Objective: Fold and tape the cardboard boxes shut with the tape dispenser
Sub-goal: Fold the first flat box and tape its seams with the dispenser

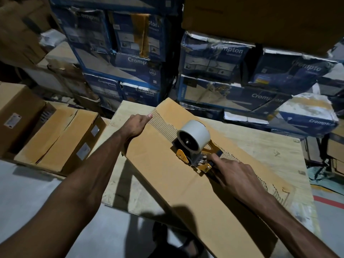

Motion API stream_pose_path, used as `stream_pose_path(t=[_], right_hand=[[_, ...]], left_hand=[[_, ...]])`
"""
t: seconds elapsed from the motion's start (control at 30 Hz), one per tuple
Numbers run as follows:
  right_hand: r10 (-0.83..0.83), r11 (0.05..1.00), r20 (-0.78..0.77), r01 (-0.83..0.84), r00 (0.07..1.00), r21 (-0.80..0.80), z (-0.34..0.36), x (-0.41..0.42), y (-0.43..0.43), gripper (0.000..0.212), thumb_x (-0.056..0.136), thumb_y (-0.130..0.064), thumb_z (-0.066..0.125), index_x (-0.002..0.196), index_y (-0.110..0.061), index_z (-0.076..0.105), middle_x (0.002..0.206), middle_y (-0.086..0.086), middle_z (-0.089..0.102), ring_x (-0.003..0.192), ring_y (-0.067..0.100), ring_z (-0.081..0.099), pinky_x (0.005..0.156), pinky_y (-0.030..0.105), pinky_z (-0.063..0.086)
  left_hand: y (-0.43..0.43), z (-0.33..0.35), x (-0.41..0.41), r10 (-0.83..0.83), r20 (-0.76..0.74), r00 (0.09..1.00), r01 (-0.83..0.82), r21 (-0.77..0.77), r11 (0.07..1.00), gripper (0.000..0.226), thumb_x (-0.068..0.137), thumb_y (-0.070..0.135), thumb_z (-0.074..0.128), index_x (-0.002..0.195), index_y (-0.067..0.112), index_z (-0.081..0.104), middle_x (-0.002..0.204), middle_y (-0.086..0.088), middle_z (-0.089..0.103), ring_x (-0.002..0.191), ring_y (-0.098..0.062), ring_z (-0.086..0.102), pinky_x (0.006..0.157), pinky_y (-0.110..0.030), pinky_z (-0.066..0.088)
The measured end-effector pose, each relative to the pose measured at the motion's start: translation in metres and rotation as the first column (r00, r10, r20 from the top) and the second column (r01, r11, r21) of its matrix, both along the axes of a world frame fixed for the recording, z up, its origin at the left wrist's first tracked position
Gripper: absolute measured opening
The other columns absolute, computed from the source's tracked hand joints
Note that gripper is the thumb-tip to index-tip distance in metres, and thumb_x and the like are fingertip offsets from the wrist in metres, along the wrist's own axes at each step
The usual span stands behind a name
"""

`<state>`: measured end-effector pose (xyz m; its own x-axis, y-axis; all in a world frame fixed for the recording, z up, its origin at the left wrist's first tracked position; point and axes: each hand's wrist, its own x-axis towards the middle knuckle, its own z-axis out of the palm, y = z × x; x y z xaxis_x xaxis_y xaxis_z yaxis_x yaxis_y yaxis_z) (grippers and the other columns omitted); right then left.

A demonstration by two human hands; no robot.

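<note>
A long brown cardboard box [167, 170] lies diagonally across a pale wooden table [260, 146]. Its top skin is torn along the middle seam, so bare corrugation shows. A yellow and metal tape dispenser [193, 144] with a grey tape roll sits on that seam near the box's middle. My right hand [234, 175] grips the dispenser's handle, with the forefinger stretched along its frame. My left hand [137, 123] rests on the box's far left edge, fingers straight, and holds the box down.
Two more brown boxes [55, 135] stand on the floor to the left, one with an open seam. Stacks of worn blue printed cartons [223, 75] wall off the back. Grey floor shows at the bottom left, and a red floor line [327, 201] at the right.
</note>
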<state>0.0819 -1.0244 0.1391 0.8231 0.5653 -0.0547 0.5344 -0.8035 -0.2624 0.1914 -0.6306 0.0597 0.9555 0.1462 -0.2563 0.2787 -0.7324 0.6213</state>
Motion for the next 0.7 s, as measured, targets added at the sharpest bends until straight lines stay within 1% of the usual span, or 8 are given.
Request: stream_pose_path(t=[0.13,0.27,0.33,0.4,0.47,0.53,0.6,0.7], right_hand=[[-0.007,0.997,0.003,0.007,1.000,-0.074,0.004,-0.008,-0.016,0.047,0.092,-0.063,0.012,0.128,-0.042,0.034,0.089,-0.007,0.063,0.061,0.007,0.051,0.059,0.032,0.054],[-0.026,0.995,0.035,0.029,0.999,-0.097,0.003,-0.019,-0.026,0.054,0.089,-0.064,0.005,0.129,-0.042,0.034,0.095,-0.008,0.067,0.063,0.007,0.053,0.057,0.029,0.052],[-0.025,0.994,0.031,0.029,0.999,-0.106,0.002,-0.022,-0.023,0.057,0.086,-0.064,0.002,0.130,-0.043,0.031,0.099,-0.007,0.067,0.065,0.008,0.055,0.060,0.029,0.054],[-0.021,0.994,0.027,0.024,0.999,-0.105,0.002,-0.022,-0.023,0.055,0.087,-0.064,0.004,0.131,-0.044,0.031,0.102,-0.006,0.069,0.066,0.008,0.056,0.059,0.026,0.053],[-0.016,0.994,0.027,0.018,1.000,-0.103,0.002,-0.022,-0.025,0.048,0.092,-0.063,0.014,0.132,-0.044,0.033,0.104,-0.009,0.070,0.066,0.007,0.056,0.056,0.018,0.043],[-0.013,0.996,0.028,0.015,1.000,-0.091,0.001,-0.024,-0.026,0.045,0.095,-0.062,0.019,0.132,-0.043,0.035,0.105,-0.011,0.070,0.067,0.006,0.057,0.057,0.019,0.045],[-0.022,0.996,0.036,0.025,0.999,-0.080,0.000,-0.026,-0.025,0.047,0.095,-0.064,0.015,0.130,-0.043,0.037,0.106,-0.010,0.070,0.068,0.007,0.059,0.060,0.026,0.053],[-0.024,0.994,0.032,0.027,0.999,-0.105,-0.002,-0.026,-0.025,0.044,0.096,-0.061,0.017,0.131,-0.042,0.035,0.107,-0.008,0.070,0.068,0.006,0.058,0.061,0.024,0.052]], left_hand=[[0.004,-0.005,0.001,-0.022,0.020,1.000,0.022,0.024,0.999,0.069,0.107,0.062,0.029,0.120,0.011,0.074,0.115,-0.014,0.075,0.101,-0.031,0.067,0.094,-0.043,0.053],[0.005,-0.007,0.001,-0.037,0.057,0.998,0.035,0.036,0.999,0.071,0.106,0.066,0.028,0.133,0.014,0.068,0.123,-0.014,0.073,0.111,-0.034,0.067,0.099,-0.046,0.053],[0.002,-0.007,-0.002,-0.073,0.153,0.985,0.055,0.118,0.991,0.069,0.106,0.065,0.030,0.147,0.017,0.056,0.135,-0.014,0.068,0.121,-0.036,0.063,0.103,-0.047,0.051],[-0.005,-0.006,-0.009,-0.099,0.326,0.940,0.021,0.235,0.972,0.053,0.111,0.048,0.038,0.153,0.017,0.046,0.148,-0.012,0.058,0.131,-0.033,0.056,0.107,-0.048,0.047],[-0.011,-0.002,-0.017,-0.244,0.398,0.884,0.086,0.375,0.923,0.049,0.112,0.039,0.037,0.157,0.018,0.041,0.160,-0.009,0.046,0.144,-0.029,0.045,0.116,-0.048,0.040],[-0.015,-0.006,-0.029,-0.414,0.263,0.871,0.248,0.492,0.835,0.057,0.113,0.046,0.025,0.163,0.019,0.027,0.170,-0.004,0.023,0.157,-0.025,0.021,0.126,-0.050,0.024],[-0.021,-0.014,-0.042,-0.459,0.096,0.883,0.344,0.533,0.773,0.067,0.110,0.057,0.015,0.166,0.019,0.007,0.172,0.000,0.000,0.159,-0.018,-0.002,0.130,-0.047,0.006],[-0.039,-0.019,-0.064,-0.485,0.018,0.874,0.399,0.542,0.740,0.080,0.104,0.071,0.012,0.164,0.021,-0.010,0.170,0.002,-0.016,0.157,-0.015,-0.016,0.128,-0.040,-0.008]])
